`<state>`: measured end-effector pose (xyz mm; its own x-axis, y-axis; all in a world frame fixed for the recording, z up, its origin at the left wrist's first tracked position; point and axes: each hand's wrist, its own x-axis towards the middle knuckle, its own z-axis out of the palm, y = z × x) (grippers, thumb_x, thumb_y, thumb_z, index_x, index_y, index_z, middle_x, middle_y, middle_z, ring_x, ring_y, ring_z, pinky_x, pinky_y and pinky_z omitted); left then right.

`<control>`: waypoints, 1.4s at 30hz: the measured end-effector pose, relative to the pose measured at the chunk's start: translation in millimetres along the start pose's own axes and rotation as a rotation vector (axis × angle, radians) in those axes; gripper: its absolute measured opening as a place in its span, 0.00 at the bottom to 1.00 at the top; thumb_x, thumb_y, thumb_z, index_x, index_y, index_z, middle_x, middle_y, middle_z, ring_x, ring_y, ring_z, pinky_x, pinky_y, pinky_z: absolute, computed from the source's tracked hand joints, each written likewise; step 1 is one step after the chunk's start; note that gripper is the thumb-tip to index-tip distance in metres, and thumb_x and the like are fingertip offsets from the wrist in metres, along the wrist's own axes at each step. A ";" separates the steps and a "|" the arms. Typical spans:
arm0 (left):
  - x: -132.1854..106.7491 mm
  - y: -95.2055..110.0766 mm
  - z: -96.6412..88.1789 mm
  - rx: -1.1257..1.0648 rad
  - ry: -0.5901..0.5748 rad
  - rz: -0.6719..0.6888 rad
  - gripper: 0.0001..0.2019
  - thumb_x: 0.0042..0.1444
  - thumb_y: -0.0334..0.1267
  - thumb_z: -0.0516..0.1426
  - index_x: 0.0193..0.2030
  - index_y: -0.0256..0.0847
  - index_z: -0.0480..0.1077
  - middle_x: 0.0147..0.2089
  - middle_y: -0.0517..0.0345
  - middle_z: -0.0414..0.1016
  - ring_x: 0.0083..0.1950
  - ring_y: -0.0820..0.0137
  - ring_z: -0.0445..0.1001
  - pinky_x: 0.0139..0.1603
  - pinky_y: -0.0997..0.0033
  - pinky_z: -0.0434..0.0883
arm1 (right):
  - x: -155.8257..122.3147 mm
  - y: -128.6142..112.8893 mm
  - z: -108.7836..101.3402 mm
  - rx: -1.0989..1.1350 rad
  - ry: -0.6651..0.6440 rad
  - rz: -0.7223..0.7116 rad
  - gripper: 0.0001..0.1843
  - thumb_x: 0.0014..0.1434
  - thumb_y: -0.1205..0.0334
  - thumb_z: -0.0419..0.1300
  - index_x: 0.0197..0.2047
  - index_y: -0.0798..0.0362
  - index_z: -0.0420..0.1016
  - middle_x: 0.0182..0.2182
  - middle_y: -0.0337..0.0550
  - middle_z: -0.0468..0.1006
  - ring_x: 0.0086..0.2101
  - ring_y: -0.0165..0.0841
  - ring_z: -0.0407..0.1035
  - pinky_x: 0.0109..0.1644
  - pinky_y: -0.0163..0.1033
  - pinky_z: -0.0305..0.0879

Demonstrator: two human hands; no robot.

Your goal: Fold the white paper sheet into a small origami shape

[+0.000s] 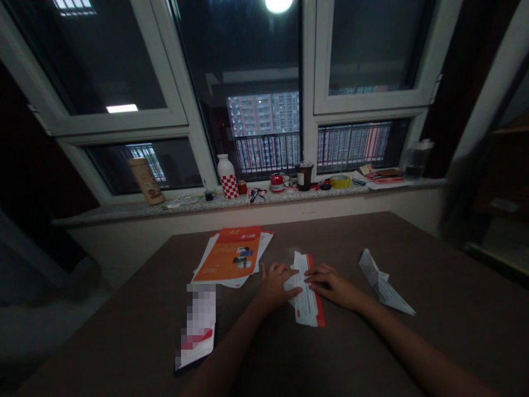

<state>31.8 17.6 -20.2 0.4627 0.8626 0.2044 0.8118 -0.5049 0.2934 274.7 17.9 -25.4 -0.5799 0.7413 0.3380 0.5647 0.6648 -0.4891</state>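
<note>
A long folded strip of printed paper (308,309), white with a red-orange edge, lies lengthwise on the table in front of me. From its left side, my left hand (275,285) rests on it, with the thumb and index finger stretched apart over the sheet. My right hand (333,285) comes in from the other side, its fingers extended and their tips touching the paper's middle. Both hands look open and pressed down rather than closed around the strip. Further right sits another folded piece of printed paper (384,284), creased and pointed.
An orange booklet (229,256) lies over white sheets at the back left of the brown table (140,314). Nearer me is a phone-like object (198,331), partly pixelated. Along the windowsill (190,207) stand a checkered bottle (228,179), a tan tumbler (146,182), and yellow tape (340,182).
</note>
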 end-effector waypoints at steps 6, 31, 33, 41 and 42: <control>-1.6 1.1 0.5 0.006 0.000 0.030 0.24 0.57 0.59 0.56 0.59 0.58 0.68 0.57 0.59 0.70 0.62 0.54 0.60 0.66 0.32 0.37 | 0.3 2.1 0.8 -0.070 -0.021 0.055 0.18 0.64 0.53 0.56 0.56 0.43 0.74 0.58 0.48 0.67 0.58 0.43 0.58 0.62 0.51 0.56; -3.9 0.4 -1.7 0.008 -0.010 -0.065 0.26 0.54 0.61 0.58 0.59 0.60 0.68 0.63 0.63 0.69 0.63 0.50 0.59 0.65 0.28 0.37 | 7.0 5.4 1.6 -0.038 -0.009 0.081 0.14 0.64 0.51 0.56 0.47 0.39 0.80 0.54 0.43 0.71 0.55 0.42 0.62 0.59 0.49 0.59; -3.6 -1.1 -0.2 0.008 -0.006 -0.069 0.27 0.54 0.61 0.58 0.59 0.60 0.68 0.63 0.63 0.69 0.63 0.50 0.59 0.66 0.29 0.35 | 8.5 4.4 0.8 -0.047 -0.005 0.093 0.14 0.65 0.51 0.55 0.47 0.39 0.80 0.54 0.43 0.71 0.55 0.42 0.62 0.60 0.49 0.58; -3.4 -2.9 0.8 -0.006 -0.031 -0.075 0.27 0.54 0.62 0.57 0.60 0.61 0.67 0.65 0.63 0.67 0.65 0.50 0.58 0.65 0.29 0.36 | 19.8 11.5 5.0 -0.141 -0.002 0.189 0.15 0.65 0.52 0.54 0.52 0.37 0.77 0.60 0.41 0.68 0.60 0.44 0.56 0.62 0.54 0.54; -3.5 -2.9 0.8 -0.009 -0.029 -0.075 0.27 0.54 0.62 0.57 0.60 0.60 0.67 0.65 0.62 0.67 0.65 0.50 0.58 0.65 0.29 0.36 | 20.5 12.1 5.7 -0.146 -0.003 0.206 0.16 0.65 0.52 0.53 0.52 0.37 0.76 0.60 0.41 0.67 0.60 0.44 0.55 0.63 0.54 0.53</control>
<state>28.1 16.1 -22.5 0.4111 0.8984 0.1546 0.8412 -0.4392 0.3154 266.3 40.6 -29.0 -0.4451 0.8626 0.2404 0.7503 0.5058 -0.4258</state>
